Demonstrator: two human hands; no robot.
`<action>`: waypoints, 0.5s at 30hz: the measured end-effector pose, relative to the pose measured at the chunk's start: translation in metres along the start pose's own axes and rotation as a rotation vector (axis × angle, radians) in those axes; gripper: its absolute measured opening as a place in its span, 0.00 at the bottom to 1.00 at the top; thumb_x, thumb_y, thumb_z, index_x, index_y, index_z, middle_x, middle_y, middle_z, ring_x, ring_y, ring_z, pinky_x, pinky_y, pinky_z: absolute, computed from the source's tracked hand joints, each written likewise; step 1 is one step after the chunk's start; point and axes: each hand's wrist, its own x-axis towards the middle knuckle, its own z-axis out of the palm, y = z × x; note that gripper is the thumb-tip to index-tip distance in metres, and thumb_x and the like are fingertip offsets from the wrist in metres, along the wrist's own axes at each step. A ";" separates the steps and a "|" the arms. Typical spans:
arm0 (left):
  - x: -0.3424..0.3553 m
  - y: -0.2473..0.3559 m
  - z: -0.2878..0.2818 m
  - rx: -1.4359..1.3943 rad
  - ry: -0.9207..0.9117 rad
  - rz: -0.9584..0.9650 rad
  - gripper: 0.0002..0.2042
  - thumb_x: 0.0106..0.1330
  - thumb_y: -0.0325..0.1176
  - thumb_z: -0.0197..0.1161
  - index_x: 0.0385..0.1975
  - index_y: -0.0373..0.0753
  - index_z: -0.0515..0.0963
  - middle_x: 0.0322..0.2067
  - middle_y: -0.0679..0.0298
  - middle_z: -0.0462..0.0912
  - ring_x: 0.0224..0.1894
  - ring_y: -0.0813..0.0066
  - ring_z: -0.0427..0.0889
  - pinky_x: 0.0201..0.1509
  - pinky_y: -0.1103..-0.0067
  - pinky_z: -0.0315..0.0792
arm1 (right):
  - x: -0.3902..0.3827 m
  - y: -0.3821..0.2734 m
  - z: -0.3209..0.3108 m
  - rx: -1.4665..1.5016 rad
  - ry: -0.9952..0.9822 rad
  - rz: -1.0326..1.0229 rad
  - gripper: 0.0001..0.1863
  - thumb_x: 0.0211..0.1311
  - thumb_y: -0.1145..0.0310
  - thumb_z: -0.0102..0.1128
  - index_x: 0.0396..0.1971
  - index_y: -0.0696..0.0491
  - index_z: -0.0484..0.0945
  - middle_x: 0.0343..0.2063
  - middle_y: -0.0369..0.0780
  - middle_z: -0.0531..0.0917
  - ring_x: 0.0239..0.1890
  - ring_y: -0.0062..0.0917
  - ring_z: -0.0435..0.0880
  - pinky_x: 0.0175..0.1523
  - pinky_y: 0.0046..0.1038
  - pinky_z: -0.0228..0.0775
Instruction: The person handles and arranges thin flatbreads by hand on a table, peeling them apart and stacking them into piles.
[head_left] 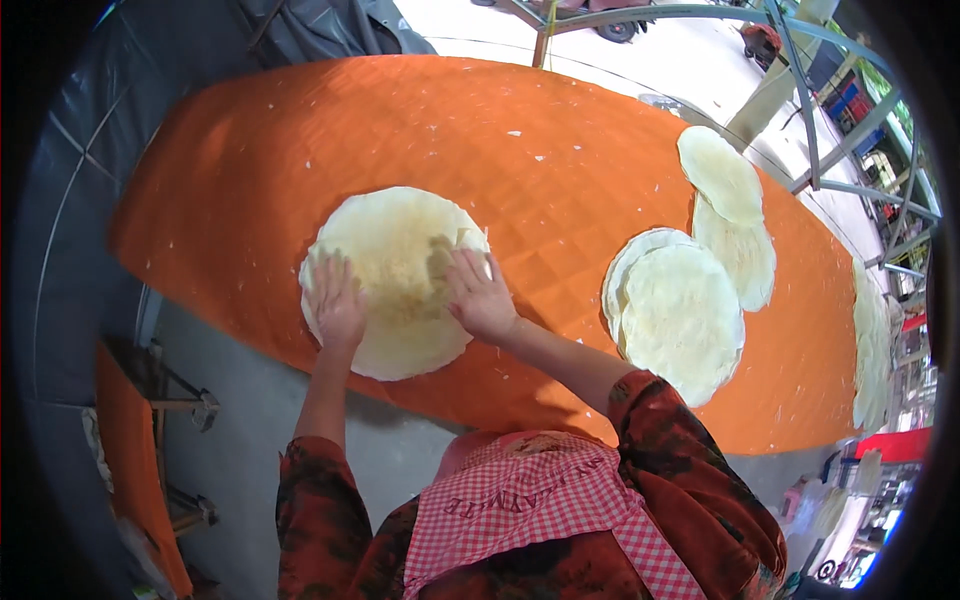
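A large round stack of thin pale sheets (394,330) lies on an orange-covered table (230,180). My left hand (335,300) rests on the stack's left part, palm down, fingers stretched out. My right hand (480,295) lies on its right part, fingers spread, near a slightly uneven edge. To the right sit a second stack of round sheets (680,320) with offset edges, an oval sheet (720,170) and another sheet (737,262) partly beneath that one.
More pale sheets (870,350) overhang the table's right end. A dark tarp (70,250) hangs at the left, beside an orange board (135,460) on a metal frame. Metal bars (650,15) run along the back, with a pale post (750,115) at the right.
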 end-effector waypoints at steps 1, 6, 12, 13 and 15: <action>0.014 0.015 -0.006 -0.066 -0.076 0.078 0.29 0.59 0.39 0.60 0.62 0.44 0.65 0.68 0.59 0.53 0.71 0.55 0.46 0.67 0.50 0.44 | 0.006 0.000 0.000 -0.008 0.009 0.010 0.34 0.53 0.59 0.59 0.58 0.61 0.63 0.64 0.51 0.57 0.69 0.41 0.50 0.68 0.52 0.42; 0.067 0.046 0.013 -0.154 -0.264 0.182 0.28 0.62 0.41 0.57 0.64 0.51 0.62 0.69 0.63 0.50 0.72 0.59 0.42 0.70 0.51 0.36 | 0.039 -0.006 0.005 -0.150 -0.111 0.008 0.32 0.57 0.55 0.55 0.58 0.59 0.66 0.65 0.48 0.57 0.70 0.39 0.48 0.69 0.51 0.37; 0.109 0.034 0.053 0.001 -0.499 0.019 0.31 0.67 0.52 0.47 0.69 0.55 0.49 0.71 0.65 0.41 0.73 0.62 0.34 0.69 0.48 0.28 | 0.044 0.007 0.014 -0.229 -0.235 0.055 0.35 0.62 0.49 0.46 0.61 0.60 0.62 0.66 0.47 0.55 0.70 0.38 0.45 0.68 0.52 0.38; 0.110 0.028 0.063 0.001 -0.557 -0.058 0.34 0.66 0.57 0.43 0.70 0.54 0.45 0.71 0.63 0.38 0.73 0.61 0.31 0.68 0.47 0.25 | 0.035 0.014 0.026 -0.215 -0.174 0.081 0.36 0.61 0.47 0.46 0.61 0.60 0.62 0.66 0.47 0.56 0.70 0.38 0.46 0.67 0.52 0.40; 0.105 0.021 0.080 -0.034 -0.521 -0.097 0.35 0.66 0.57 0.44 0.70 0.53 0.45 0.71 0.62 0.38 0.73 0.60 0.31 0.67 0.46 0.25 | 0.020 0.024 0.038 -0.175 0.035 0.052 0.40 0.60 0.42 0.47 0.61 0.61 0.60 0.65 0.48 0.58 0.69 0.39 0.49 0.65 0.53 0.46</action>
